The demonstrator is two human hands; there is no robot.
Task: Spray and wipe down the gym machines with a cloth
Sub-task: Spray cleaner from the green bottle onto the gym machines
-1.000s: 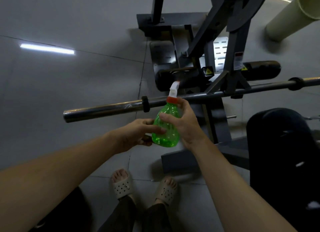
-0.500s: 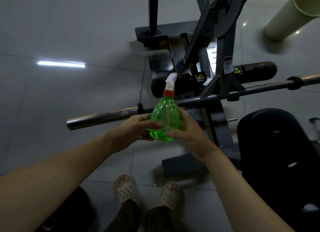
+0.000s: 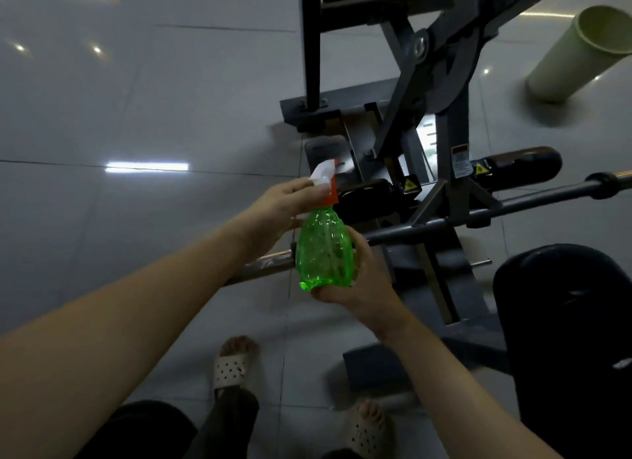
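A green plastic spray bottle with an orange collar and white trigger head stands upright in front of me. My right hand grips its lower body from the right and underneath. My left hand has its fingers around the neck and white spray head. Behind the bottle runs the grey steel bar of a gym machine, whose dark frame rises above. No cloth is in view.
A black padded seat sits at the right. A black roller pad lies behind the bar. A pale cylindrical bin stands top right. My sandalled feet are on the grey tiled floor.
My left hand has moved up from the bottle's body to its neck and spray head. The right hand has slid lower on the bottle. The view has tilted upward.
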